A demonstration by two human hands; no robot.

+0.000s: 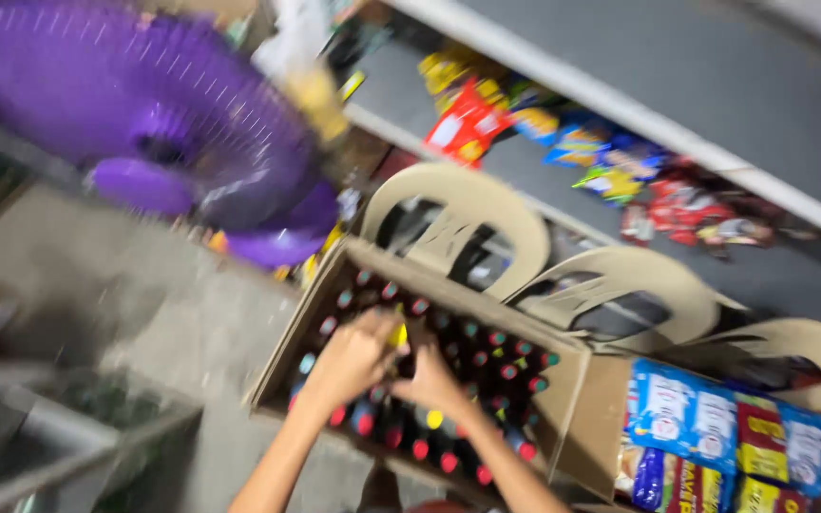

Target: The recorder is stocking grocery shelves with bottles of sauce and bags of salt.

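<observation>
Both hands reach into the open cardboard box of capped bottles. The left hand seems closed around a yellow-capped bottle; the right hand grips its neighbours, though blur hides how. Lifting straight up, clear of neighbouring caps, works best.

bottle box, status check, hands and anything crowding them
Left hand and right hand down among capped bottles in cardboard box. Grip blurred. Purple fan close above-left.

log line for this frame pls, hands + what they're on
left hand: on bottle tops, yellow cap at fingers | right hand: on bottles, grip unclear | cardboard box: open, capped bottles upright | purple fan: upper left | view: blurred
</observation>
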